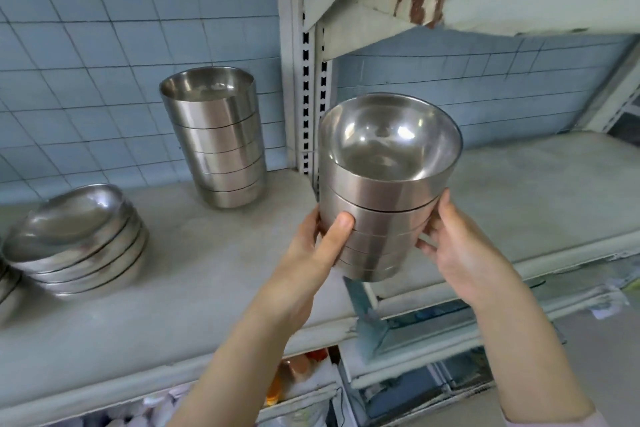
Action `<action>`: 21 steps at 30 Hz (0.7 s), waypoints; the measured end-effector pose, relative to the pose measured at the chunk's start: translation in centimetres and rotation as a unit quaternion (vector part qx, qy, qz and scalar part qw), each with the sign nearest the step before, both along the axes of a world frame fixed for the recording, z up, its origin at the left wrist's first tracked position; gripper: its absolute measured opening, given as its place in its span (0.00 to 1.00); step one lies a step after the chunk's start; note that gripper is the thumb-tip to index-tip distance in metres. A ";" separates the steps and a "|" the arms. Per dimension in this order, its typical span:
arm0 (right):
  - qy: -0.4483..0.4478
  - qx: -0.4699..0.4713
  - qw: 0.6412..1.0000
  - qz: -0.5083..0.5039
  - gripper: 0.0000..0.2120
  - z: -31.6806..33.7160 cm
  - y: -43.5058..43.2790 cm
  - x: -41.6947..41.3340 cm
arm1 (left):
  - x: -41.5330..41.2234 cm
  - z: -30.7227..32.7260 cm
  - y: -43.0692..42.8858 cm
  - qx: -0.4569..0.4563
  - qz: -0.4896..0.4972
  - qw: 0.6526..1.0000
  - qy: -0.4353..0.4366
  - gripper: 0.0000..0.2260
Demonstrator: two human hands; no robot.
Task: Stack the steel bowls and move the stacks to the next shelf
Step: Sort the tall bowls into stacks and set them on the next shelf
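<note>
Head cam: both hands, L (313, 253) & R (460, 253), grip a stack of steel bowls (384, 198) (five or so) in the air, front of the upright post (306, 80). Second stack (216, 139) sits on left shelf (207, 270).

Both hands are up in front, clamped on either side of the stack of bowls (381, 218). The left hand (308, 256) grips the left side, thumb laid flat across the near face, the other fingers hidden round the far side. The right hand (464, 256) holds the right side, palm turned in, fingers curled against the metal. Both bare forearms reach up from the near edge and angle in toward each other.
</note>
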State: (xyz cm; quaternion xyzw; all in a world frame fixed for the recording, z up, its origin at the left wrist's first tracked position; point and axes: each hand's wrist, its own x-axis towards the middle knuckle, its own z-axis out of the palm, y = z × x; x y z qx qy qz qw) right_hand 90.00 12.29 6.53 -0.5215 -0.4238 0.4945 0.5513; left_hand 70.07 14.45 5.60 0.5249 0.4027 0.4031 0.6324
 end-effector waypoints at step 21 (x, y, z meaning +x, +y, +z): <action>-0.152 0.124 0.975 0.101 0.58 0.7 1.3 12.5 | 11.5 -3.1 -1.3 0.107 0.051 0.967 0.224 0.45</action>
